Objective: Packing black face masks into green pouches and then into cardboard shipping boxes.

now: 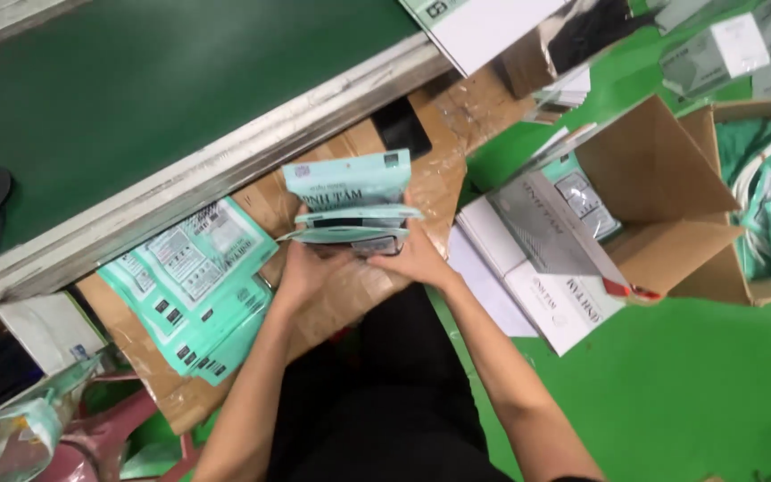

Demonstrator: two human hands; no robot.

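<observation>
Both of my hands hold a small bundle of mint-green flat packets [350,201] over a taped cardboard sheet [421,178] on my lap. My left hand [303,268] grips the bundle's left underside. My right hand [417,259] grips its right underside. One packet stands up at the back of the bundle, and others lie flat and fanned in front of it. Dark items show between the packets' open edges.
A stack of the same green packets [194,286] lies to my left on the cardboard. A green conveyor belt [136,80] with a metal rail [225,170] runs beyond. White flat boxes [546,268] and open cardboard boxes [671,187] stand on the green floor at right.
</observation>
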